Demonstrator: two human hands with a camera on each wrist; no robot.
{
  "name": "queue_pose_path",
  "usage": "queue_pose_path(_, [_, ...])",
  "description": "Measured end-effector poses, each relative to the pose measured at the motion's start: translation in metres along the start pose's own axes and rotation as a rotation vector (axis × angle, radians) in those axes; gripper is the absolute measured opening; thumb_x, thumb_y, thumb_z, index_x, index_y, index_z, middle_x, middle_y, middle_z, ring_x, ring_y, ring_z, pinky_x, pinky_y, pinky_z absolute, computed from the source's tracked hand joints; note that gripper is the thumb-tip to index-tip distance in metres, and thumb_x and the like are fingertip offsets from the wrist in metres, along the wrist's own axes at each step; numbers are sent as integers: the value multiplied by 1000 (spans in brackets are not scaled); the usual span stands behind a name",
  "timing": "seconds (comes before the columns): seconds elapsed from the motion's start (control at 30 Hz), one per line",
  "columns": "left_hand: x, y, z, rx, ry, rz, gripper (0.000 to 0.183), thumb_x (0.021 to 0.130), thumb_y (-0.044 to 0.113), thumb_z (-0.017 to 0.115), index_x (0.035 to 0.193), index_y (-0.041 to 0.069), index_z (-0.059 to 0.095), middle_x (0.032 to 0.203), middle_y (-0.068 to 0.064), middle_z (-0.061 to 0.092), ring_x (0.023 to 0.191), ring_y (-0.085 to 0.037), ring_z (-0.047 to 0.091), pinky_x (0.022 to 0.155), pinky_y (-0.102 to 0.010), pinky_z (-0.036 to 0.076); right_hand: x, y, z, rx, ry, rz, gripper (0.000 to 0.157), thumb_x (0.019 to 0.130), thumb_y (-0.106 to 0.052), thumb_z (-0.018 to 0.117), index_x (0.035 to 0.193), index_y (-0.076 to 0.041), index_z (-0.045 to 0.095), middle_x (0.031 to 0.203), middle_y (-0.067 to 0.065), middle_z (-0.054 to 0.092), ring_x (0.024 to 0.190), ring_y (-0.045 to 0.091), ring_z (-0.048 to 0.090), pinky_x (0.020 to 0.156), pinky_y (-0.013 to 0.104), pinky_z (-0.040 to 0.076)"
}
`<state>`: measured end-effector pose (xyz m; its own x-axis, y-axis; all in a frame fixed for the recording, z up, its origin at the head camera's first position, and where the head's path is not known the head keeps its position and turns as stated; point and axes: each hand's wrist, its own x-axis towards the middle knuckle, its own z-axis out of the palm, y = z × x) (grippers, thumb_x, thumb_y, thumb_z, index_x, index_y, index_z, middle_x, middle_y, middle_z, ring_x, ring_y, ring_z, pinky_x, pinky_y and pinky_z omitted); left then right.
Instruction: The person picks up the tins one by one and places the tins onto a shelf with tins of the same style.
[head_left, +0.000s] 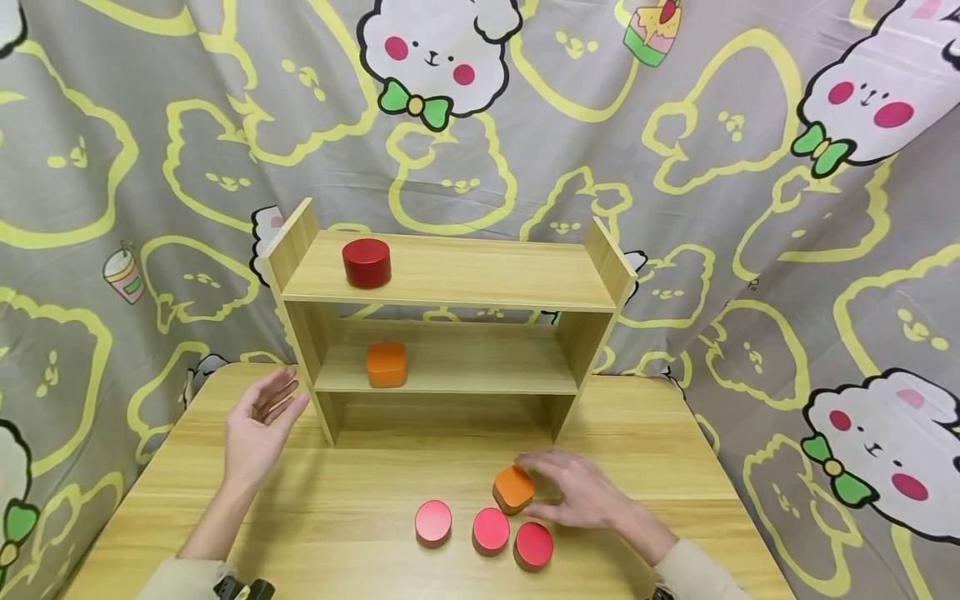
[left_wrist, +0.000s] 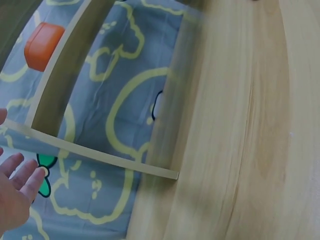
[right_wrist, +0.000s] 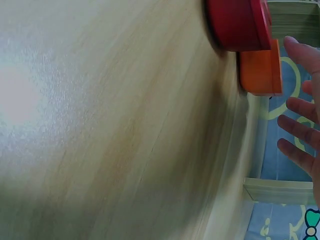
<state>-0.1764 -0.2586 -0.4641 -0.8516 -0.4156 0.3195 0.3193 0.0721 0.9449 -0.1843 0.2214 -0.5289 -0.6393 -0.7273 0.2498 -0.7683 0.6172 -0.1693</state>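
Observation:
My right hand (head_left: 573, 490) reaches over the table beside an orange rounded-square box (head_left: 513, 488), thumb and fingers spread at its right side. The right wrist view shows these fingers (right_wrist: 295, 127) apart from one another, with none curled round the orange box (right_wrist: 260, 70). Three round red boxes stand near it: a left one (head_left: 433, 522), a middle one (head_left: 491, 531) and a right one (head_left: 533, 546). My left hand (head_left: 258, 425) hovers by the left side panel of a wooden shelf (head_left: 450, 275), fingers loosely bent, holding nothing.
On the shelf's top board sits a dark red round box (head_left: 367, 263), left of middle. Another orange box (head_left: 386, 364) stands on the middle board. A patterned grey curtain (head_left: 540, 167) hangs behind and beside the wooden table (head_left: 360, 492).

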Motion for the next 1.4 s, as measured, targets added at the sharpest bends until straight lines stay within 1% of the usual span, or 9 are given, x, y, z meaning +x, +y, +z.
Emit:
queue_pose_path(0.1, [2,0,3,26,1,-1,53,87,-14,76,138,-9,60,116,15,76,107,2,74,92,-11,59,2,1,2,-6,-18,12,67,89,-57,79,143,-21,64,142,-3,70,124,18,71,103,43,61])
queue_pose_path(0.33, [8,-1,11,49,13,-45,54,87,-10,78,138,-4,62,110,21,72,101,5,70,89,-7,58,7,3,7,1,-44,22,67,88,-60,79,142,-22,65,139,-5,71,123,18,71,103,43,61])
queue_pose_path(0.5, [11,-4,17,107,27,-48,51,87,-7,80,136,1,64,107,24,70,98,8,68,86,-5,57,9,2,9,20,-74,40,67,89,-60,78,142,-22,65,141,-6,70,125,18,70,106,45,60])
queue_pose_path(0.7, [14,-5,20,112,34,-48,46,88,-5,80,132,-2,65,102,24,69,95,8,68,83,-5,57,11,3,10,30,-83,43,65,89,-58,79,142,-23,65,140,-6,71,125,18,70,105,44,60])
queue_pose_path(0.87, [15,-7,22,126,41,-36,41,88,-4,80,127,-4,67,100,25,69,94,9,68,80,-6,58,11,5,13,33,-103,56,64,90,-58,78,142,-23,65,140,-6,71,125,18,70,105,44,60])
queue_pose_path(0.97, [15,-8,22,126,37,-24,41,89,-4,80,127,-6,66,101,24,69,94,8,68,79,-5,57,12,6,14,36,-109,65,64,90,-59,77,142,-23,65,140,-6,71,125,18,70,105,44,60])
queue_pose_path(1.17, [17,-11,23,151,39,-5,41,90,-3,79,128,-6,66,104,24,67,96,7,66,80,-6,58,14,6,17,39,-96,43,65,91,-61,76,141,-21,66,138,-5,72,123,17,71,106,43,60])
queue_pose_path(1.4, [18,-12,25,154,47,-20,38,91,-1,79,126,-6,67,105,23,67,95,6,66,80,-6,57,17,6,19,50,-107,55,66,90,-62,75,140,-20,67,136,-3,73,122,18,72,105,43,60])
